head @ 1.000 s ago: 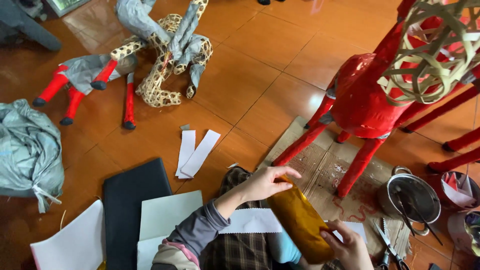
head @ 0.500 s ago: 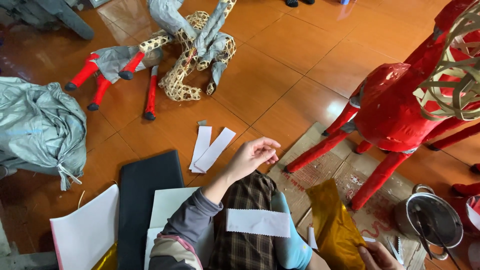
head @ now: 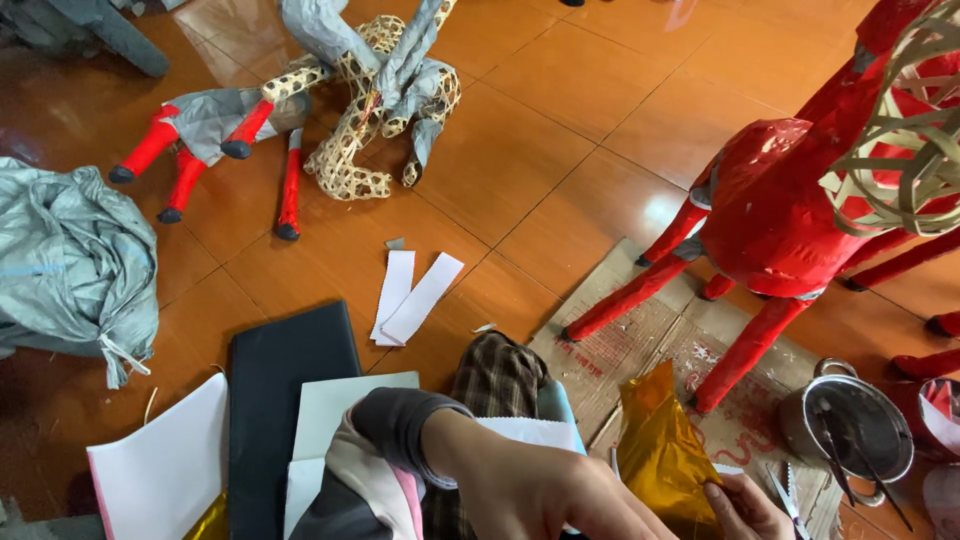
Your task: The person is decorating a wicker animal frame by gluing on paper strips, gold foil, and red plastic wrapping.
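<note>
Left hand (head: 545,490) has dropped back from its reach toward the white paper strips (head: 412,292) and now sits low in frame, right next to the gold foil sheet (head: 660,455); the view has tipped down w/ it. Right hand (head: 745,505) is at the bottom edge, fingers pinched on the foil's lower corner. Left fingers look curled in toward the foil, but whether they pinch it — can't tell, bottom edge cuts them off.

Foil stands crumpled and upright between both hands, over the cardboard sheet (head: 640,340), just beside the red paper deer's (head: 780,215) front legs.

Risks, as I judge it: foil is thin & already creased, so a hard tug between two hands could tear it. The glue pot (head: 850,420) w/ brushes sits close by on the right; an elbow swing could tip it or smear the foil. Scissors (head: 790,500) lie right by the right hand, blades near the fingers. The deer's legs are near enough to get knocked.
</note>
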